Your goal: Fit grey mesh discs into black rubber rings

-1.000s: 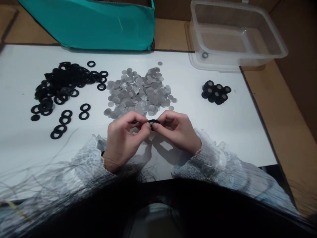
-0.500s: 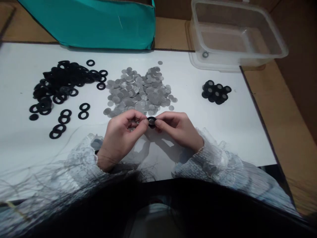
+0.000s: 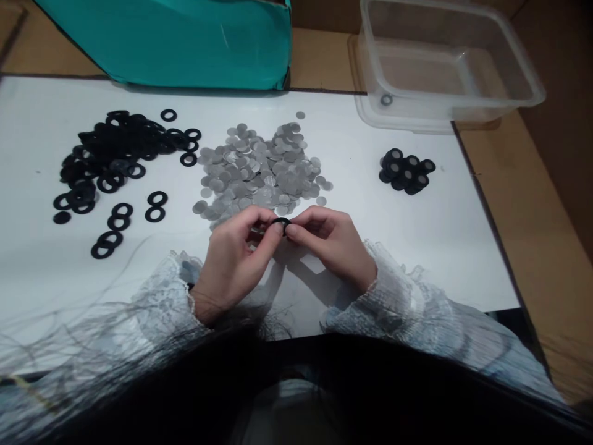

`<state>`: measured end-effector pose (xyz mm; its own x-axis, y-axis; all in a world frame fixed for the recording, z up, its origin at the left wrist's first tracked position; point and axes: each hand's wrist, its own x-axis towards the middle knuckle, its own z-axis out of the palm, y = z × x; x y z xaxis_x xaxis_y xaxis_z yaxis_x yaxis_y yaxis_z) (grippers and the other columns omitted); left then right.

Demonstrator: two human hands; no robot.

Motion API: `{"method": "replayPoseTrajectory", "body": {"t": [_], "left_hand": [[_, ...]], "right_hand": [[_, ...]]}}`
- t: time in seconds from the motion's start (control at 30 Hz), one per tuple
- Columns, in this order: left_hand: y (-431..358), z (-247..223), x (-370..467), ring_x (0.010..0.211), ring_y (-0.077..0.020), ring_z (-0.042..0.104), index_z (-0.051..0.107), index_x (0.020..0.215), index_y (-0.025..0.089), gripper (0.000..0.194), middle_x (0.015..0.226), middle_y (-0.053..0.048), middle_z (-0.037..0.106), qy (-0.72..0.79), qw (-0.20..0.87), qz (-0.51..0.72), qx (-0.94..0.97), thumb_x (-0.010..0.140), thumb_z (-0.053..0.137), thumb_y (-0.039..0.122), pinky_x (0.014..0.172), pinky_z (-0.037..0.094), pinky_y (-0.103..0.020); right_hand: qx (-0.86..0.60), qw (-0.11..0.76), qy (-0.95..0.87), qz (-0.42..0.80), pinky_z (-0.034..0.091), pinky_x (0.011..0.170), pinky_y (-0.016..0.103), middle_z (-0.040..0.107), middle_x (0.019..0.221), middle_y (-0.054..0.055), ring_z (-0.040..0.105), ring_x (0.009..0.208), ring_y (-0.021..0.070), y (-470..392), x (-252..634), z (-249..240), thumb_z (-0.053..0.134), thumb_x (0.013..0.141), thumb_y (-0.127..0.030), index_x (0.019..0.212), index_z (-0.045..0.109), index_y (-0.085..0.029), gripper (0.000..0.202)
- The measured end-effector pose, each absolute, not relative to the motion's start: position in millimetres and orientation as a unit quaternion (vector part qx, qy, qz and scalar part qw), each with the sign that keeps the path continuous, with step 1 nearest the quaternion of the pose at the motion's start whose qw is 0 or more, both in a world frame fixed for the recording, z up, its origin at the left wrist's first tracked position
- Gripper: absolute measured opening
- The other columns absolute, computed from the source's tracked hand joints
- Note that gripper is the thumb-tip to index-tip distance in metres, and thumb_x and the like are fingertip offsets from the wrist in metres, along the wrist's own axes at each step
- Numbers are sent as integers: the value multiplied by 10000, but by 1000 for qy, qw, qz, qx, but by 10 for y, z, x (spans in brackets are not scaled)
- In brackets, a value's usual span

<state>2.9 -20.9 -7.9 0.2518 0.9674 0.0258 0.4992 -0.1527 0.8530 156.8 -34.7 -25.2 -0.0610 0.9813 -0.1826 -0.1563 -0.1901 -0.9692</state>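
Observation:
Between my two hands, just in front of the silver disc pile, is a small black ring point(image 3: 281, 220). My left hand point(image 3: 238, 256) pinches its left side with thumb and forefinger, the thumb lying over part of the opening. On the right side, my right hand point(image 3: 333, 244) grips the same ring with thumb and fingertips. Many flat silver discs point(image 3: 259, 170) lie heaped beyond my fingers. A large heap of black rings point(image 3: 125, 142) is at the left. Several black rings with grey centres point(image 3: 407, 175) are stacked together at the right.
A teal box point(image 3: 199, 46) stands at the back left of the white table surface point(image 3: 445, 247). At the back right, a clear plastic container point(image 3: 456, 102) rests on a lid, with one small ring point(image 3: 386, 99) showing at its near left corner. Brown cardboard edges the table.
My left thumb has moved right, over the ring's opening, and now covers more of its centre. Both hands stay on the ring. The whole view has shifted slightly.

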Motion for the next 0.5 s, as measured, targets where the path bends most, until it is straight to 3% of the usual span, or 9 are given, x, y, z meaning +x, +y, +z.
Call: {"method": "replayPoseTrajectory", "body": {"t": [0.3,0.5], "left_hand": [[-221,-81,2,610,-132,589,553,751,207,85,670,11,614,536,372,314,690,816,570,258,515,431,-236],[-210,-76,5,611,-119,583,560,764,190,98,679,16,598,520,413,324,673,824,574,266,525,437,-215]], "right_hand": [[-497,474,-433,584,542,670,288,664,677,5,640,668,123,-376,1570,-258,737,733,-290,718,650,-164,154],[-507,478,-403,593,522,582,247,668,614,-10,626,585,108,-371,1544,-252,793,665,-329,686,662,-162,213]]}}
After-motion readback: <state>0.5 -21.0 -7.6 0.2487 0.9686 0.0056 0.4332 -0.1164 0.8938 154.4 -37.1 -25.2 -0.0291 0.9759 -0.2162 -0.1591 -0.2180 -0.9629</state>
